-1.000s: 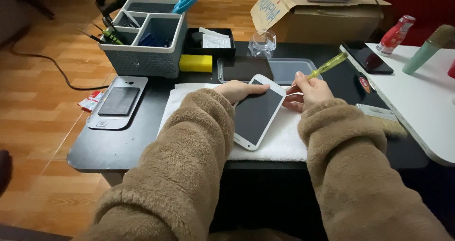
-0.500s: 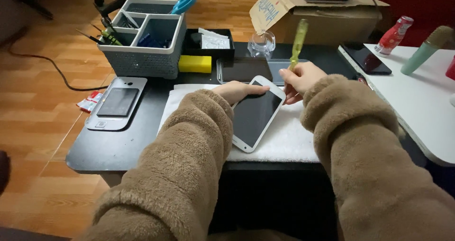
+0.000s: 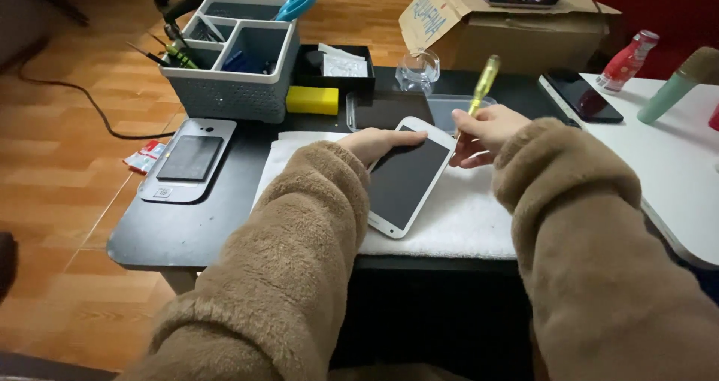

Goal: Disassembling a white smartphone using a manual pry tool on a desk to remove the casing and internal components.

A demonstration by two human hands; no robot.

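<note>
With the left hand (image 3: 382,143) still gripping the white smartphone (image 3: 408,177), the right hand's (image 3: 485,132) fingers have swung the clenched yellow-handled screwdriver (image 3: 483,83) upright at its top corner.

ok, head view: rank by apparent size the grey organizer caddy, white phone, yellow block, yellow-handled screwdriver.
1. Grey organizer caddy.
2. White phone, though it lies nearer the camera.
3. Yellow block and yellow-handled screwdriver: too alike; the right hand hides part of the screwdriver.

A low black surface (image 3: 187,235) stands on an orange-brown wooden floor (image 3: 67,179) lit warmly. A white surface (image 3: 674,164) sits just beside it on the right. Behind, a cardboard box (image 3: 487,25) rests near a red wall (image 3: 666,6); a black cable (image 3: 82,96) crosses the floor.
</note>
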